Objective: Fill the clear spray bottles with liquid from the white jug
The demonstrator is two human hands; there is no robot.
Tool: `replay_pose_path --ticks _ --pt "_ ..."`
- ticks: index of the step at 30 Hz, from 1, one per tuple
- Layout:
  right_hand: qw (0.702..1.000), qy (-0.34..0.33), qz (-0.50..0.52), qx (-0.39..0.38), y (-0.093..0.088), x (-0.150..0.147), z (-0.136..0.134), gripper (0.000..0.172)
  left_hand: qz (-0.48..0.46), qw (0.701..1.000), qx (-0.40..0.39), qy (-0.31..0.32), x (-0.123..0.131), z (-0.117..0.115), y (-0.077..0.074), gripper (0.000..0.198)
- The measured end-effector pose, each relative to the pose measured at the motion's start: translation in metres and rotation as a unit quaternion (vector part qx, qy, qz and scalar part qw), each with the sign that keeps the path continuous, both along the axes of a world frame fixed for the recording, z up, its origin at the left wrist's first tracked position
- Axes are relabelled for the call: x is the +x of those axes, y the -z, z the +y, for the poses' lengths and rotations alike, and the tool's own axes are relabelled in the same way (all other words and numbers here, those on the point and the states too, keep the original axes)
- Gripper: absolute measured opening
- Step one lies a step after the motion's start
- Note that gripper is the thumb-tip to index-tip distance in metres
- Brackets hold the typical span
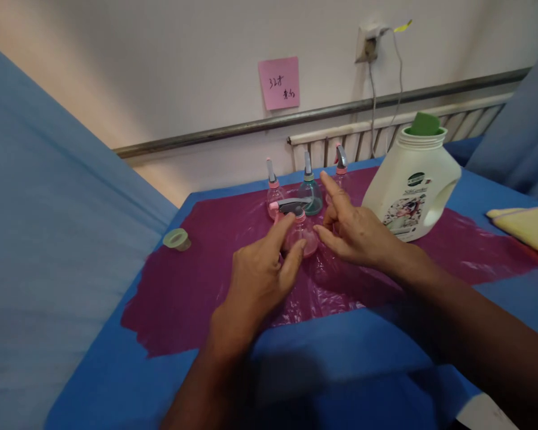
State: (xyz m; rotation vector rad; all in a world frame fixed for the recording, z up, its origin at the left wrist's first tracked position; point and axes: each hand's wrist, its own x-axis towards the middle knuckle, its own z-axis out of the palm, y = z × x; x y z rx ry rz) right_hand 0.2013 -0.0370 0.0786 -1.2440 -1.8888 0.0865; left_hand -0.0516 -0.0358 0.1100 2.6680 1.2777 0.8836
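A clear pink spray bottle [311, 242] with a grey and pink trigger head stands upright on a purple plastic sheet [183, 298]. My left hand [260, 269] grips its left side, thumb in front and index finger by the neck. At the bottle's right is my right hand [356, 230], holding nothing, with thumb and index finger stretched apart and the other fingers curled. Behind stand a second pink spray bottle [274, 194], a teal spray bottle [312, 197] and another pink-collared spray bottle [341, 173], partly hidden by my right hand.
A large white jug [406, 185] with a green piece in its mouth stands at right. On the left lies a small pale green cap [177, 239]. A yellow cloth [526, 227] is at far right. Blue curtains [49, 239] flank the blue-covered table [341, 346]; a wall rail [233, 128] runs behind.
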Motion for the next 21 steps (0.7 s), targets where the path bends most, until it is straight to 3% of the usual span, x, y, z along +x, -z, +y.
replay_pose_path --ticks 3,5,9,13,21 --pt "1.0 -0.003 -0.005 0.006 0.004 -0.007 -0.004 0.112 -0.05 0.998 0.024 -0.02 0.0 0.005 0.013 0.09" --pt "1.0 -0.002 0.009 0.011 0.008 -0.012 -0.004 0.109 -0.034 0.999 0.02 -0.023 0.002 0.01 0.021 0.103" --pt "0.999 0.001 -0.001 0.039 0.023 -0.02 0.001 0.098 0.021 0.999 0.013 -0.04 0.005 0.015 0.029 0.107" --pt "0.998 0.015 -0.033 0.05 0.039 -0.023 0.007 0.1 0.058 0.996 0.013 -0.06 0.009 0.016 0.031 0.114" --pt "0.998 0.045 -0.019 0.047 0.041 -0.014 0.014 0.091 0.033 0.998 -0.014 -0.05 0.012 0.022 0.042 0.118"
